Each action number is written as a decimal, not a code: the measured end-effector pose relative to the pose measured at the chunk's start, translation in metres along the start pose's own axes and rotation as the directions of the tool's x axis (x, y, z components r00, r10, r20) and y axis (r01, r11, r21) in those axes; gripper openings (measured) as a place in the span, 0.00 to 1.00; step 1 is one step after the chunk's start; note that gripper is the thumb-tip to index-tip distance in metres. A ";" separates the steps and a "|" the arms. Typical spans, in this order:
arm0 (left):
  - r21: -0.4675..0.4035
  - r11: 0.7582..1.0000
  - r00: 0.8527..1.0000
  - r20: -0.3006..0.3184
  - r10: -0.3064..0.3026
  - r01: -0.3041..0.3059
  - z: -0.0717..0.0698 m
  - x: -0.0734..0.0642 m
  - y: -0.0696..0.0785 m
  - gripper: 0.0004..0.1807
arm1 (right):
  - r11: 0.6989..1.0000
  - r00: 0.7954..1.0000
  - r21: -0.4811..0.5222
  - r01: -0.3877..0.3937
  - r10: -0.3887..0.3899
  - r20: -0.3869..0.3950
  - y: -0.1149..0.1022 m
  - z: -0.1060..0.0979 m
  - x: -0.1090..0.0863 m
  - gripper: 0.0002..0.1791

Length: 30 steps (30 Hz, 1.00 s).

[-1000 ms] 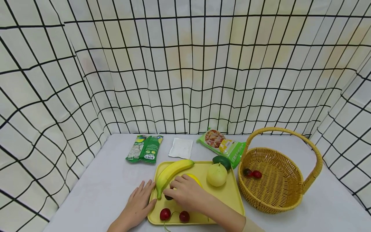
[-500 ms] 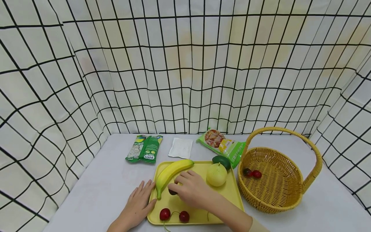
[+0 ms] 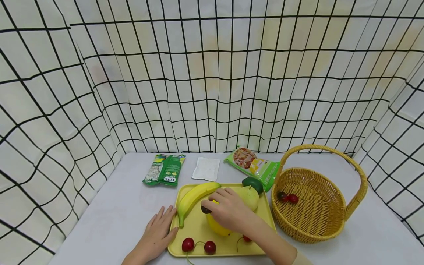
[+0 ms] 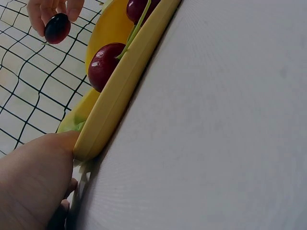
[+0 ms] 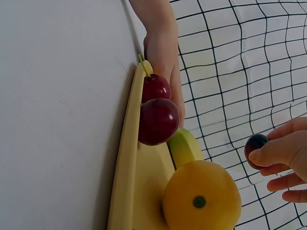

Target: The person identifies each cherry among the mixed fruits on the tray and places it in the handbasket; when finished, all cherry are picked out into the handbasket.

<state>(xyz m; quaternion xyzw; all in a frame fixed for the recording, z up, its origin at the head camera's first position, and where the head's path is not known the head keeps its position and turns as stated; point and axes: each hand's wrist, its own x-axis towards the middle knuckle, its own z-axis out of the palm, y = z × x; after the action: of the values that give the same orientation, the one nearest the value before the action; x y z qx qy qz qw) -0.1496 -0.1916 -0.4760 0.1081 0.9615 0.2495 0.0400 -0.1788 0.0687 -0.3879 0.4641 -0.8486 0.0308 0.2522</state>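
My right hand [image 3: 228, 209] pinches a small oval fruit [image 4: 57, 28], dark on top and red below, between thumb and fingertips. It is held above a yellow tray [image 3: 195, 231], over a yellow fruit [image 3: 218, 226] partly hidden by the hand. My left hand [image 3: 157, 232] lies with straight fingers against the tray's left edge. On the tray, a banana [image 3: 193, 198] curves along the left side. Two joined cherries [image 3: 188, 244] sit at the front. Another red fruit [image 3: 246, 239] shows partly beneath my right forearm.
A pale green pear [image 3: 250, 197] and a dark green avocado-like fruit [image 3: 253, 185] occupy the tray's back right. The handled wicker basket [image 3: 311, 217] at right contains two small red fruits [image 3: 293, 198]. Behind lie a green packet [image 3: 164, 170], a white sachet [image 3: 206, 169] and another green bag [image 3: 255, 165].
My right hand has moved right and slightly up with the small oval fruit, away from the banana, uncovering the front of the yellow fruit. The left hand stays still.
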 end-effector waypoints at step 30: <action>-0.018 1.000 1.000 -0.002 0.020 -0.020 -0.003 -0.002 0.004 0.34 | 0.986 0.986 -0.008 -0.165 0.165 -0.024 0.041 -0.018 -0.042 0.19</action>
<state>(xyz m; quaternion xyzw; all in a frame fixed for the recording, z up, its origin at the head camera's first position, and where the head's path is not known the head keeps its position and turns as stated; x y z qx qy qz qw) -0.1473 -0.1904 -0.4716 0.1171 0.9581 0.2588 0.0374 -0.1856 0.1291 -0.3835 0.3907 -0.8811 0.0528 0.2612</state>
